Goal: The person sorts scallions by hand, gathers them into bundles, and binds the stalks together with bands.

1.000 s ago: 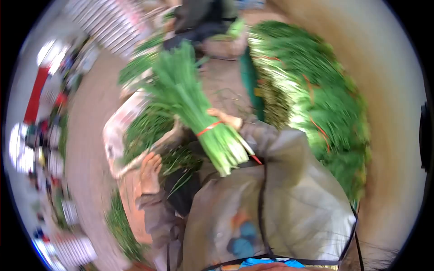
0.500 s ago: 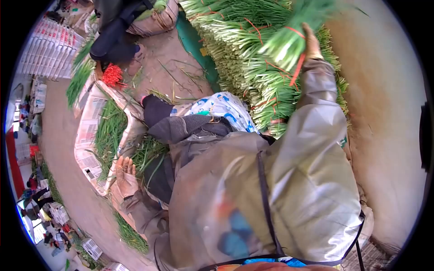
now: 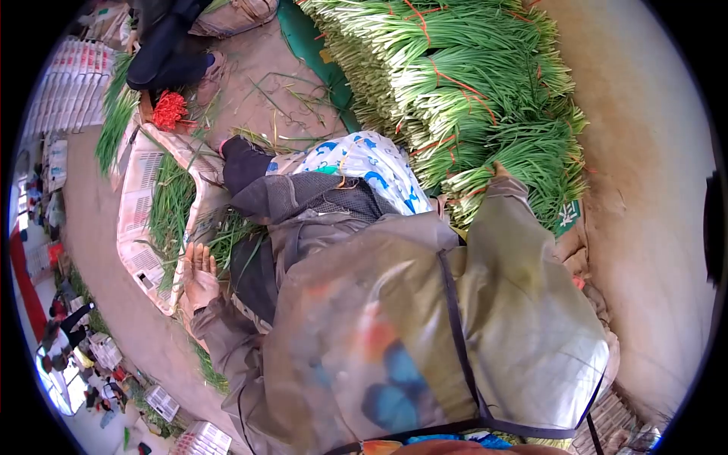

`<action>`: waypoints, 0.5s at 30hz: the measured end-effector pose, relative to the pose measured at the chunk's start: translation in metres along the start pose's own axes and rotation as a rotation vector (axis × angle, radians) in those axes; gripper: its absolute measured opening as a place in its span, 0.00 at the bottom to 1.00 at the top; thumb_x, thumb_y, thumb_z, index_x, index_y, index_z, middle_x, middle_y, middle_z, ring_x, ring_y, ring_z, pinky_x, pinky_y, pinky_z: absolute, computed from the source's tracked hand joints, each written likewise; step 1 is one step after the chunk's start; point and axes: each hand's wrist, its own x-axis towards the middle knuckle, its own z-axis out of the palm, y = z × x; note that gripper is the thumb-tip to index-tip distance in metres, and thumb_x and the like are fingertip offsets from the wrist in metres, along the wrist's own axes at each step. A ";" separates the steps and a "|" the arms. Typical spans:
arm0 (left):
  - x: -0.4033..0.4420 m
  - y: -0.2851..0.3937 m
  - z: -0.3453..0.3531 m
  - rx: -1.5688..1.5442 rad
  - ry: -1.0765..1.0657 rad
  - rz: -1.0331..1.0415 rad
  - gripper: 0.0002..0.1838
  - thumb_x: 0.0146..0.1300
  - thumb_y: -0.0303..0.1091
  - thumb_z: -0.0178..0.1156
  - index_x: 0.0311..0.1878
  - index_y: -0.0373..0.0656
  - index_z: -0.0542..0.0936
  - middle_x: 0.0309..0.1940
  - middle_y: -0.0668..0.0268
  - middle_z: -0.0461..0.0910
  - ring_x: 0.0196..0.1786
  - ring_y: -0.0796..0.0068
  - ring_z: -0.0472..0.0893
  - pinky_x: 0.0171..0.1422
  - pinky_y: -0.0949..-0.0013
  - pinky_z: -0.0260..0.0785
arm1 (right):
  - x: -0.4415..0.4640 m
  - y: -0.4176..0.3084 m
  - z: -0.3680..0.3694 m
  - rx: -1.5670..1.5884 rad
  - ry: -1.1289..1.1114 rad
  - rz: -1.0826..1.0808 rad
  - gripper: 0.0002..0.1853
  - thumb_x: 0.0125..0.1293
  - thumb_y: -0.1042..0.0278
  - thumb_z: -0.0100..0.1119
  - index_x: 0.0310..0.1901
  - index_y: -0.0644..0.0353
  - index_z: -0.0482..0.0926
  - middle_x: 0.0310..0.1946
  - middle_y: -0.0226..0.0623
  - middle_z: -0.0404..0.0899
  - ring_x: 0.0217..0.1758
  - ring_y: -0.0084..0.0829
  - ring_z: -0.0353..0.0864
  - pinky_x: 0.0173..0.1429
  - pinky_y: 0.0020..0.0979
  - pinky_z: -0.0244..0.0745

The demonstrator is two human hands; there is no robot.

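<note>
Fingers (image 3: pixel 500 170), right, mostly hidden at greens (image 3: pixel 472 95)

The stacked chive bundles (image 3: pixel 470 98) run from deep green leaves to pale, yellowish-white cut ends, crossed by orange-red ties (image 3: pixel 478 96). A green sheet (image 3: pixel 311 45) with a small yellow patch edges the pile, and a darker green label (image 3: pixel 567 216) carries white lettering. The crate (image 3: pixel 140 205) is pinkish white around green loose chives (image 3: pixel 171 201); the clump of strips (image 3: pixel 170 110) near it is bright red. A white cloth (image 3: pixel 371 163) has a blue print with one green spot. The translucent smock (image 3: pixel 334 326) is grey-brown with black trim, blurred orange and blue showing through. Floor (image 3: pixel 95 220), dusty brown; wall (image 3: pixel 644 189), tan fading to grey-white.
</note>
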 end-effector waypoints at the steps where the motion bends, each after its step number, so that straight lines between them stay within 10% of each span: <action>1: -0.001 0.001 0.002 -0.034 0.028 -0.009 0.26 0.65 0.44 0.48 0.64 0.45 0.63 0.57 0.63 0.69 0.61 0.69 0.66 0.66 0.64 0.54 | -0.002 0.001 0.007 -0.058 0.018 -0.035 0.23 0.63 0.50 0.51 0.52 0.58 0.66 0.36 0.35 0.75 0.35 0.28 0.72 0.43 0.29 0.64; 7: -0.016 -0.018 0.009 -0.248 -0.126 0.150 0.26 0.65 0.38 0.46 0.63 0.34 0.60 0.55 0.52 0.70 0.51 0.62 0.75 0.56 0.68 0.68 | 0.002 -0.033 0.013 -0.151 0.025 -0.248 0.18 0.62 0.51 0.53 0.43 0.57 0.67 0.29 0.31 0.71 0.28 0.24 0.66 0.35 0.26 0.59; 15: -0.007 -0.052 -0.027 0.078 0.349 0.302 0.21 0.56 0.38 0.62 0.51 0.41 0.73 0.39 0.63 0.79 0.41 0.78 0.77 0.43 0.75 0.69 | -0.055 -0.257 -0.026 0.271 0.073 -0.657 0.15 0.62 0.53 0.55 0.30 0.57 0.68 0.19 0.25 0.65 0.19 0.18 0.59 0.24 0.23 0.51</action>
